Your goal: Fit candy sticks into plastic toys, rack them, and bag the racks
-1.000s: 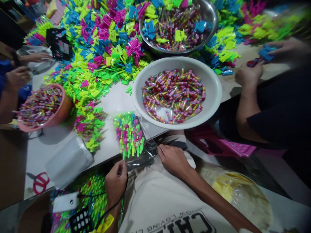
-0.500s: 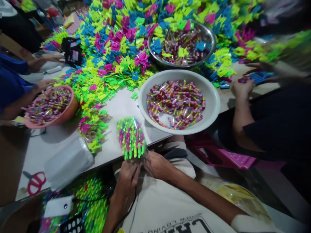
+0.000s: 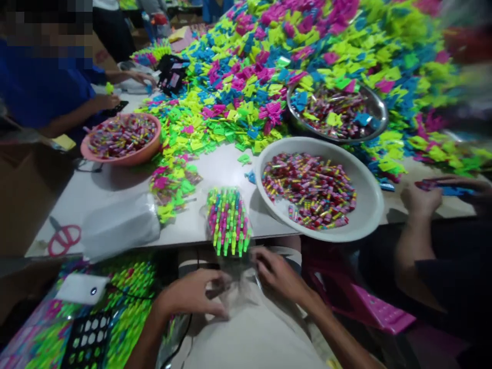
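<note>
A clear plastic bag (image 3: 229,221) of green, yellow and pink pieces lies at the table's front edge, its see-through mouth hanging down over my lap. My left hand (image 3: 200,293) is at the left of that loose plastic, thumb and fingers apart in a C shape. On the other side, my right hand (image 3: 280,272) is beside the bag's lower right edge, fingers bent and spread, slightly blurred. Whether either hand's fingertips touch the film is hard to make out. A white basin (image 3: 371,212) of small wrapped sticks stands to the right of the bag.
Colourful plastic pieces (image 3: 230,77) form a large heap behind a steel bowl (image 3: 378,130). At left are a pink bowl (image 3: 132,156), a stack of clear bags (image 3: 121,225) and red scissors (image 3: 64,240). Filled bags and a white device (image 3: 82,288) lie below. People work on both sides.
My hands have come away from their close grip at the bag's mouth and moved apart, fingers opened. The view has shifted, and more of the person at left shows.
</note>
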Available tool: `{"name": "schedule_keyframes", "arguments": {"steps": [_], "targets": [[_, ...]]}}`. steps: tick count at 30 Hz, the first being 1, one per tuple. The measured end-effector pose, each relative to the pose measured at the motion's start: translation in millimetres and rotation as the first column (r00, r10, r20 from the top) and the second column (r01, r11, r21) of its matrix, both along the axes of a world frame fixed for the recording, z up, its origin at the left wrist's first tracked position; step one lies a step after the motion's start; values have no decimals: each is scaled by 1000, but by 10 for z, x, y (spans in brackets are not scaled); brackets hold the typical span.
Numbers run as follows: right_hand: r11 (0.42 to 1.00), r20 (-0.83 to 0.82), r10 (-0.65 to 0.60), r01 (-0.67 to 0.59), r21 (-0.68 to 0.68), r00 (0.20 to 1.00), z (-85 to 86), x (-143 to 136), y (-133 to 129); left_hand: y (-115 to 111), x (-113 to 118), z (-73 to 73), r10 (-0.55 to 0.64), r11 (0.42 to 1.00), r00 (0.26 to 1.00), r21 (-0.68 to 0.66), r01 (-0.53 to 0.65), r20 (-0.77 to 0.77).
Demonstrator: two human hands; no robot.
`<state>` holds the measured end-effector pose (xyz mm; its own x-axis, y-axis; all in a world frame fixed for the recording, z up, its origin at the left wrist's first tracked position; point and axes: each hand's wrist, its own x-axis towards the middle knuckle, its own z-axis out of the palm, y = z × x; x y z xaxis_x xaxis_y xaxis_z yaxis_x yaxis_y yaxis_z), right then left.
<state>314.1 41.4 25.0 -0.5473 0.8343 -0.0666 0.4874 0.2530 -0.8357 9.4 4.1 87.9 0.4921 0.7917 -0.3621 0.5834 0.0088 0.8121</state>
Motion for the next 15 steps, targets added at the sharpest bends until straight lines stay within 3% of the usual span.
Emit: {"name": "schedule_keyframes", "arguments": {"steps": [1, 3, 5, 8, 11, 15], "targets": [[985, -23, -126, 122, -118, 992, -11, 69, -21, -45, -29, 45, 59, 992, 995, -119, -50, 80], [931, -41, -243, 221, -291, 969, -54, 147, -27, -95, -18, 78, 201, 970, 963, -174, -170, 178], [862, -133, -227, 135, -489, 965, -120, 119, -17, -100, 92, 30, 361, 932, 923, -92, -351, 131], [670, -347, -316, -52, -741, 883, -213, -83, -45, -95, 350, -126, 488, 871, 872, 39, -490, 40], [584, -385, -424, -77, -808, 820, -244, -344, -121, -149, 543, -282, 481, 872, 872, 58, -487, 85], [592, -338, -493, 25, -806, 801, -219, -604, -196, -253, 594, -424, 470, 880, 871, 6, -475, 142]]}}
